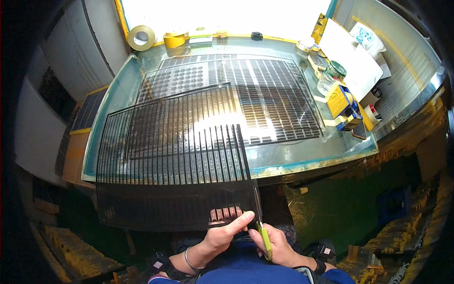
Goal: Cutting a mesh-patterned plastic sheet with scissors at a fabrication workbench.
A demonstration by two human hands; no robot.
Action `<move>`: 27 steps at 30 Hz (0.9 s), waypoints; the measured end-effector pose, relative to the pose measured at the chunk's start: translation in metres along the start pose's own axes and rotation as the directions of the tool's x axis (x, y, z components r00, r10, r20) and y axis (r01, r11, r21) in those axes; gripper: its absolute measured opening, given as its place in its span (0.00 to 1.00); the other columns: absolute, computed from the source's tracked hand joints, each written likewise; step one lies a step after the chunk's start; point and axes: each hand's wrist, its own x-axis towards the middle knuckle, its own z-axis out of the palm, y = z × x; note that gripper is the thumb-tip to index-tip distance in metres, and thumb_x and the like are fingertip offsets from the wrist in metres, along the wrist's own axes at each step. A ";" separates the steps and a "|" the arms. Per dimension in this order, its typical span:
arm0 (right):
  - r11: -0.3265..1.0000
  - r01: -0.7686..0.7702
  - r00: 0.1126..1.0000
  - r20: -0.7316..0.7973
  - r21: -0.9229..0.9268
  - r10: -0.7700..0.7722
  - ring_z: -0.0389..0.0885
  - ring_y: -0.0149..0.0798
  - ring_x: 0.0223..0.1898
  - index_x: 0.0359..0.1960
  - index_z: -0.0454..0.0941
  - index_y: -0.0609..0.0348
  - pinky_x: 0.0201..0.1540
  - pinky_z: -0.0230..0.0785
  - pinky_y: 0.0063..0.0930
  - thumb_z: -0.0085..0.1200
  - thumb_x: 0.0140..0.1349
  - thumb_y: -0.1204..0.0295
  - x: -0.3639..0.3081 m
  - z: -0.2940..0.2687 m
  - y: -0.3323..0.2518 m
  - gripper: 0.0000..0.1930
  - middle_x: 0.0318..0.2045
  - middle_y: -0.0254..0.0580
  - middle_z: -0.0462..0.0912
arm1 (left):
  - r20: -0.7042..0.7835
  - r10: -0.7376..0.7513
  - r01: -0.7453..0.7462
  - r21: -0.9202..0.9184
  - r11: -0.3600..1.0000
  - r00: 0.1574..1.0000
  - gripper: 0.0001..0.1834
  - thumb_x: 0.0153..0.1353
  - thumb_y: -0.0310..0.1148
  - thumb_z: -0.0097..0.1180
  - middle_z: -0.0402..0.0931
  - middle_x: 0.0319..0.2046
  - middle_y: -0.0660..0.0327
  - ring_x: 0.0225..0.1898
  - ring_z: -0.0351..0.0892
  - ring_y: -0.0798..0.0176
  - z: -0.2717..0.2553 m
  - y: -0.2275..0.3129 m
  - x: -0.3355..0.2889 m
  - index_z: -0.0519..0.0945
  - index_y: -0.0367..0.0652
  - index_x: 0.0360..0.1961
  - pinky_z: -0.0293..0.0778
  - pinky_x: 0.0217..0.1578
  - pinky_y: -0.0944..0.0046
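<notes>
A large dark film sheet (175, 199) with rows of narrow clear slots hangs over the near edge of the glass-topped table (302, 163). My left hand (224, 235) pinches its near edge close to the right corner, thumb on top. A pair of scissors (266, 242) with yellow-green handles is gripped in my right hand (279, 247). Their thin metal blades point away from me, along the sheet's right edge. The two hands are close together, fingertips nearly touching. How far the blades are apart cannot be made out.
More patterned film (279, 104) lies on the glass. Tape rolls (142, 38) line the back edge. At the right stand a glass jar (331, 78) with a green lid and a yellow-blue tape dispenser (344, 106). A bright panel (227, 16) rises behind.
</notes>
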 end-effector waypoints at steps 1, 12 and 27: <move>0.999 -0.047 0.999 0.012 0.022 0.046 0.68 0.24 0.15 0.22 0.66 0.60 0.17 0.61 0.21 0.49 0.58 0.59 0.000 0.000 -0.001 0.17 0.13 0.33 0.68 | -0.001 0.001 -0.001 -0.001 1.000 1.000 0.07 0.52 0.31 0.58 0.70 0.16 0.69 0.17 0.65 0.77 0.000 0.000 -0.001 0.76 0.43 0.20 0.59 0.18 0.77; 0.983 0.184 0.983 -0.011 0.027 -0.184 0.67 0.24 0.17 0.29 0.67 0.63 0.19 0.61 0.21 0.48 0.55 0.74 0.006 -0.009 0.012 0.05 0.16 0.33 0.69 | 0.149 -0.088 0.085 0.030 0.996 0.985 0.08 0.55 0.33 0.54 0.70 0.19 0.68 0.21 0.66 0.76 0.006 -0.009 -0.016 0.76 0.41 0.23 0.63 0.22 0.75; 0.983 0.177 0.984 -0.034 0.039 -0.176 0.70 0.26 0.23 0.31 0.69 0.65 0.25 0.65 0.22 0.46 0.54 0.77 0.004 -0.015 0.000 0.05 0.20 0.36 0.72 | 0.219 -0.095 0.080 0.077 0.994 0.971 0.07 0.56 0.34 0.54 0.69 0.18 0.70 0.19 0.65 0.78 0.010 -0.019 -0.022 0.77 0.42 0.25 0.62 0.19 0.76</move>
